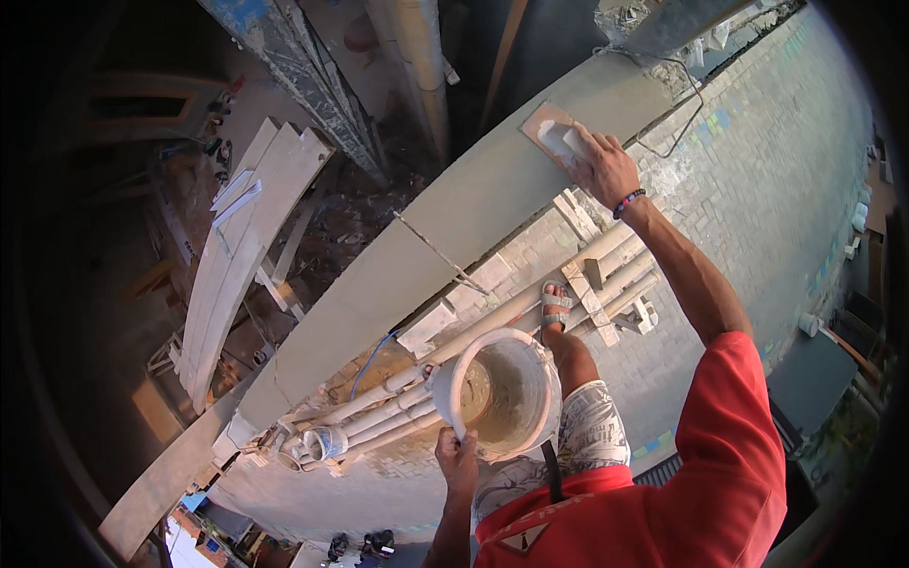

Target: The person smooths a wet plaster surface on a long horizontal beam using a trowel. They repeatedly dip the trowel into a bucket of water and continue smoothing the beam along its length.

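Observation:
My right hand [606, 170], a beaded bracelet at its wrist, is closed round the pale handle of a flat plastering float [542, 125]. The float lies on the upper part of a long, smooth, grey plastered band [426, 227], with its blade seeming to touch the surface. Low in the middle, my left hand [459, 462] grips the rim of a round, mortar-crusted bucket [538, 402]. Inside the bucket is some wet, grey-brown mix, and it is held tilted in front of my body. A thin rod [440, 251] juts out across the plastered band.
Below the band, several long pipes [615, 270] lie side by side near my sandalled foot [555, 308], with wood pieces on them. A small pail [327, 442] stands at their left end. Curved boards [237, 256] lean at left. A bent cable [696, 85] loops at upper right.

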Motion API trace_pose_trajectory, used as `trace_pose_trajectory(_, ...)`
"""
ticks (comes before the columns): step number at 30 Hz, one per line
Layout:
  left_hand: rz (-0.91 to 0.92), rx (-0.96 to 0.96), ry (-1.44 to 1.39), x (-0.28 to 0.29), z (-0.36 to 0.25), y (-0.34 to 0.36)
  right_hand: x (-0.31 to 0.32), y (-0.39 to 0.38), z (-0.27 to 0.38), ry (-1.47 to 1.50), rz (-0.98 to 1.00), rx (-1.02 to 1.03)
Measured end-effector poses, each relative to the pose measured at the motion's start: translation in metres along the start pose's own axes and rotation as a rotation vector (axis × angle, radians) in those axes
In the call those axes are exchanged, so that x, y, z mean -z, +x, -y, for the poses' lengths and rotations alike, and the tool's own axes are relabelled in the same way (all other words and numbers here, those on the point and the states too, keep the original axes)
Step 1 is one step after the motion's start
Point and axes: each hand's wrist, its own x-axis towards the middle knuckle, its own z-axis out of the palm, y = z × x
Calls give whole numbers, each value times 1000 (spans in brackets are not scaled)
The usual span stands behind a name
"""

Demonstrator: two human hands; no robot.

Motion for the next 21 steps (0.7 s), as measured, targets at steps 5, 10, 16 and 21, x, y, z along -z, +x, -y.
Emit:
trace_pose_trajectory(5, 26, -36, -5, 7, -13, -3, 30, -4, -76, -130, -130, -314)
trace_pose_trajectory(10, 9, -24, -63, -1, 1, 2, 8, -19, 4, 23, 82, -80)
trace_pose_trajectory(16, 37, -58, -2, 7, -11, 4, 0, -18, -93, -97, -178, -369)
trace_pose_trajectory(21, 43, -78, 34, 4, -8, 6, 15, -50, 4, 30, 88, -93)
